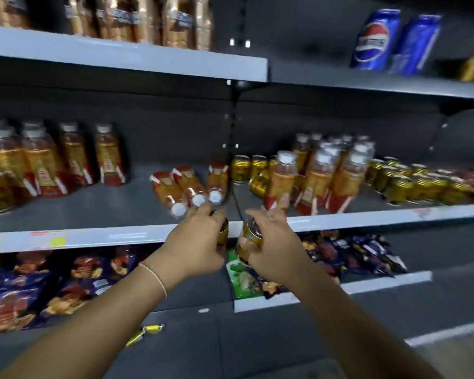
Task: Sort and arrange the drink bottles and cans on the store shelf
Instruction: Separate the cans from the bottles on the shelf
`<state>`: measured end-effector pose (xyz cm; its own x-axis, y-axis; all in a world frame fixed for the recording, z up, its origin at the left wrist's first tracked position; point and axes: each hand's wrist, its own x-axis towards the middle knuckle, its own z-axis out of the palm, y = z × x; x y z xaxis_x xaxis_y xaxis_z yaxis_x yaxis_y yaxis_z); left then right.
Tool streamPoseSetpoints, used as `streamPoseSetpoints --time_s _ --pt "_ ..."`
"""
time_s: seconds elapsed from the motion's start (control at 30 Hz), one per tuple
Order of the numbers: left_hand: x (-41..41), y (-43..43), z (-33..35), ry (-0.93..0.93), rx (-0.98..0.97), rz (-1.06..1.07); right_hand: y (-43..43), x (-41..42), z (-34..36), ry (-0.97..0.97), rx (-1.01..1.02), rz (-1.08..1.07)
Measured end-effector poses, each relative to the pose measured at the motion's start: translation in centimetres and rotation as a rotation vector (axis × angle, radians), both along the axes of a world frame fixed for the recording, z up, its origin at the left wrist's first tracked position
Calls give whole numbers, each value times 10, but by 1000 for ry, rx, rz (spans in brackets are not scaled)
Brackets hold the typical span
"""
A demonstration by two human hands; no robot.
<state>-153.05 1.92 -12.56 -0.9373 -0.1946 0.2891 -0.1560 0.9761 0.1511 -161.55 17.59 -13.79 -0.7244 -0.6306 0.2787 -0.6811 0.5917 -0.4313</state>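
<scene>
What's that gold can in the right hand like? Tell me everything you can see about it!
The gold can looks like shiny metal, golden yellow with a small blue mark and a silvery rim on top. It is tilted a little. The right hand grips it, fingers curled round it, in the air before the middle shelf's edge, close beside a second can that the left hand holds. Blur hides its writing.

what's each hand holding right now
Left hand: grips a gold can.
Right hand: grips a second gold can.
</scene>
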Motion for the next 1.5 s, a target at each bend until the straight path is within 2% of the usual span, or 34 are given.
streamPoseSetpoints --time_s 0.4,0.63,0.83,1.13,1.4,1.5 --pt "-86 149 9 -219 -49 -353 175 -26 7 -64 26 -353" --pt "-148 207 -4 -171 19 -488 235 -47 5 -61 -12 -538" --pt "-214 237 -8 -106 96 -487 264 -108 6 -96 62 -580" --pt "-335 240 -10 10 171 -435 266 -247 16 -133 99 -547" --pt "-397 249 -10 91 238 -374 261 -337 37 -13 -53 -467" --pt "-415 254 -16 187 240 -326 259 -372 44 -12 -110 -471"
